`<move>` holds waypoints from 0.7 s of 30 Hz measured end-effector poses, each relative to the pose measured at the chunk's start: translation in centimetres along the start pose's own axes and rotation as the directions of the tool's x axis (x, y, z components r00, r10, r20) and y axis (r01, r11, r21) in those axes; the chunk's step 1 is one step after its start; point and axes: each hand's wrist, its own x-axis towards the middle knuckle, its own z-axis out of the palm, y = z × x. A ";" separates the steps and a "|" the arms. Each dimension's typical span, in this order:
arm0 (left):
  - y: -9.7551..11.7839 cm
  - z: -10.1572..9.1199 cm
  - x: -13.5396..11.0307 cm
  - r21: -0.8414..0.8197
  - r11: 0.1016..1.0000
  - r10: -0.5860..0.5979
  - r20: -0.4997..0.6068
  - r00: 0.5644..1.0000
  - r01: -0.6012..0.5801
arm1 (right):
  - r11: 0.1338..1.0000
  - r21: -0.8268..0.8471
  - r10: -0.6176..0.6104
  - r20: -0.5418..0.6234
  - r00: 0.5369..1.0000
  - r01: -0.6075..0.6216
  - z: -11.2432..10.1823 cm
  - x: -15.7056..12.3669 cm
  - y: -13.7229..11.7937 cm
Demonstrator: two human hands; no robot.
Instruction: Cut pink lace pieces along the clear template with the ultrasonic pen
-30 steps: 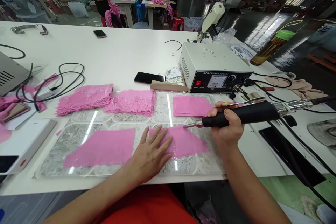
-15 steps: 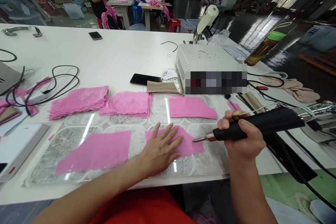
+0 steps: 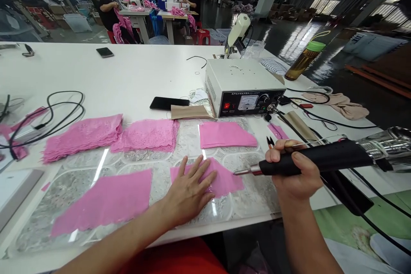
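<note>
Left hand (image 3: 189,193) spread flat, grasping nothing, rests on one pink fabric piece (image 3: 225,180); right hand (image 3: 297,173) wraps one black-handled tool (image 3: 324,157), tip at the piece's edge. One second piece (image 3: 109,199) lies left of the hands, three pink stacks (image 3: 226,135) beyond.

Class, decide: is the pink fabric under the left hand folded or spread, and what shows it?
Spread: the pink fabric lies flat around the left hand, with no fold showing.
</note>
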 end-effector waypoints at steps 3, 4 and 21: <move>0.0 0.0 0.0 -0.005 1.000 -0.004 0.000 1.000 0.004 | 0.998 0.045 -0.043 -0.025 0.999 0.044 2.0 0.1 0.7; 0.0 0.0 0.0 -0.007 1.000 -0.005 -0.001 1.000 0.005 | 0.998 0.048 -0.048 -0.013 0.999 0.049 2.7 0.1 1.1; 0.2 0.8 -0.1 -0.035 0.999 -0.012 -0.091 0.996 0.009 | 0.995 -0.061 -0.075 0.115 0.991 0.082 4.7 -0.2 3.4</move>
